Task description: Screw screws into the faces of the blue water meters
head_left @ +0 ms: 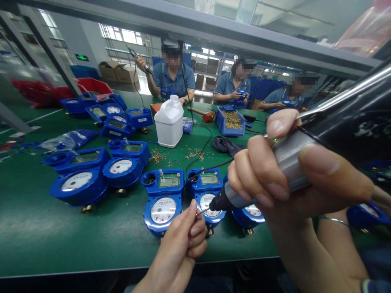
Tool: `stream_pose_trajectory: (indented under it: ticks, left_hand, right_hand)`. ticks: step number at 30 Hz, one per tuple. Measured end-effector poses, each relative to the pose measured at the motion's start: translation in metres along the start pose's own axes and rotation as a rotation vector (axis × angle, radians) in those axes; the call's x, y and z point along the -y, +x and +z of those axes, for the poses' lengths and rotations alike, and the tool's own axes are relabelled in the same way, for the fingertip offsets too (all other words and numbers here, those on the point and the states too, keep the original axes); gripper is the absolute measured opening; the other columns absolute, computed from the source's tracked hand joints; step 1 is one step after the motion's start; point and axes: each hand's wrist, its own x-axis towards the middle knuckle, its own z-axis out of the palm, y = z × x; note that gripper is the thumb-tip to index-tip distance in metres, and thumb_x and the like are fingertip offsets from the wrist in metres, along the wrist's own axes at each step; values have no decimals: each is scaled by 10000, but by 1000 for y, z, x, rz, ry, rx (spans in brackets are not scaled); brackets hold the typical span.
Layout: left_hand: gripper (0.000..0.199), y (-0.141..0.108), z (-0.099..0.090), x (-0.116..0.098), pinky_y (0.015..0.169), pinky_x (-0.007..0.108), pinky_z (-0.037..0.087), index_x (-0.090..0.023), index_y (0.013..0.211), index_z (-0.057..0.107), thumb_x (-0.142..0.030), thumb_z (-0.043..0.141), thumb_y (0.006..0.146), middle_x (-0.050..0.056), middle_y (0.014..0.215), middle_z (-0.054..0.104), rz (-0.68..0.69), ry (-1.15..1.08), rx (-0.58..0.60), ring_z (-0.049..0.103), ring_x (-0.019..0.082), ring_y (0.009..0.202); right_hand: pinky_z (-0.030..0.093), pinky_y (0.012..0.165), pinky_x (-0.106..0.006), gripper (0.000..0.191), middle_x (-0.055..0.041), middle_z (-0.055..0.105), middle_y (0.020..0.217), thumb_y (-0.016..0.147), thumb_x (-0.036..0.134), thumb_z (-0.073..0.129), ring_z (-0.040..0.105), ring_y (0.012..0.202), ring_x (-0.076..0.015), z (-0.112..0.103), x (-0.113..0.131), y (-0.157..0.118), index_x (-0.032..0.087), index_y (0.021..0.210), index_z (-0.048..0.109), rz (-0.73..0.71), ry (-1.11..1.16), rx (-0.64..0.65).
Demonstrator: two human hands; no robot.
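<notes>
All visible fingers [259, 158] are closed: right hand [302, 205] round a power screwdriver [345, 114], left hand [185, 236] apparently pinching its bit [204, 211] tip.

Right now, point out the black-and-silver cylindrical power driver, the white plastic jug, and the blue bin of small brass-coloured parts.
Power driver [295, 162]: head view, silver barrel.
White jug [168, 127]: head view, side wall of the body.
Blue bin [233, 132]: head view, outer near wall.

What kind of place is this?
Probably a factory assembly room: many blue meters sit on a green bench, a blue bin holds small brass-coloured pieces, and people in matching shirts work opposite.
</notes>
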Motion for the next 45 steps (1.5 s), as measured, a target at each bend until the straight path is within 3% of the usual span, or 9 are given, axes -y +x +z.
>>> stream_pose_trajectory:
  ticks: [4,11,19,29,33,36,39,42,45]
  left_hand:
    - [353,-2,1,0,389,151,58,-155,768,446,-470,587,841,-92,538,277,-2,15,-16,113,7,424]
    - [367,1,0,1,390,151,64,-156,767,424,-484,566,852,-95,543,278,12,-5,-15,105,4,425]
    - [382,3,1,3,384,154,64,-164,723,389,-469,584,844,-96,536,282,16,5,-1,106,5,421]
    - [365,-1,8,5,410,166,63,-161,804,483,-516,561,834,-96,519,274,46,105,-44,87,24,442]
    - [457,-7,3,9,423,179,128,-187,1057,525,-592,436,864,-78,539,311,182,375,-109,153,58,463]
    - [449,-9,-15,17,482,199,294,-216,1126,563,-564,474,855,-53,531,390,341,841,-182,354,97,493]
    - [420,-5,-33,26,581,231,398,-274,1232,550,-490,462,883,-16,621,579,540,1219,-217,513,139,546]
    - [427,1,-40,30,602,219,437,-293,1306,505,-407,474,896,4,744,691,682,1362,-185,608,148,584]
    - [426,4,-37,32,611,213,435,-281,1291,535,-358,542,872,20,749,708,723,1354,-227,635,162,616]
  right_hand:
    - [352,358,-246,105,111,363,390,830,291,546,334,296,-93,-1,-3,-1,247,786,462,-4,-10,-22]
    - [328,342,-254,270,107,302,374,836,491,575,319,286,-103,1,1,1,266,779,437,34,-17,13]
    - [340,347,-256,231,102,320,373,862,443,570,322,283,-99,0,2,-1,265,773,452,32,-35,-12]
    - [357,345,-252,224,109,355,394,843,398,595,343,287,-97,-2,2,-3,252,782,437,45,-40,14]
    - [349,352,-229,121,100,376,418,852,310,551,338,303,-83,-16,2,2,233,813,468,-38,-81,-18]
    - [338,370,-215,84,87,409,458,817,236,553,344,341,-78,-36,-2,10,213,862,487,-78,-124,-36]
    - [342,382,-217,93,84,420,473,818,219,548,358,357,-80,-54,-13,15,204,887,489,-72,-155,-46]
    - [352,389,-217,89,86,419,481,834,222,553,367,360,-76,-63,-23,16,203,895,493,-91,-174,-47]
    - [356,393,-219,91,84,414,487,841,230,561,369,365,-77,-66,-29,15,209,902,497,-96,-172,-56]
